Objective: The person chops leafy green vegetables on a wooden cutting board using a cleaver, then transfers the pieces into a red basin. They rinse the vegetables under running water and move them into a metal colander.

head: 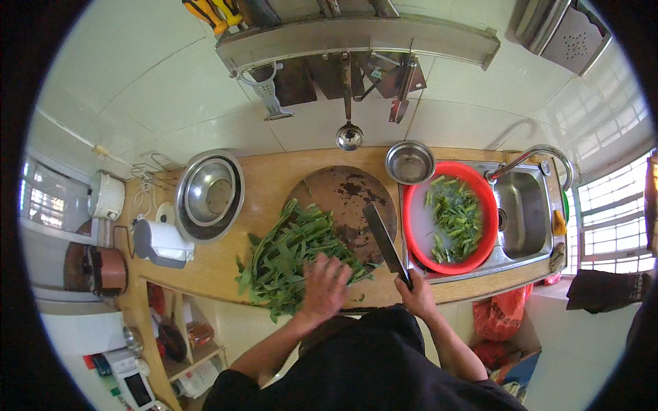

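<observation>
A large heap of leafy green vegetables (288, 251) covers the left part of a round wooden chopping board (354, 190) and spills onto the counter. My left hand (326, 282) rests on the heap's near right side, its fingers spread over the leaves. In my right hand (417, 295) is the handle of a kitchen knife (383, 239), whose dark blade slants up and left over the board's right side. Right of the board, a red plastic basin (496, 221) holds cut greens (455, 221) in cloudy water, set over part of the sink.
A small steel bowl (410, 162) stands behind the basin. The sink (524, 216) with its curved tap (555, 149) lies right. Nested steel bowls (211, 195) sit on the counter's left. A ladle (349, 136) and other utensils hang from a wall rack (360, 36).
</observation>
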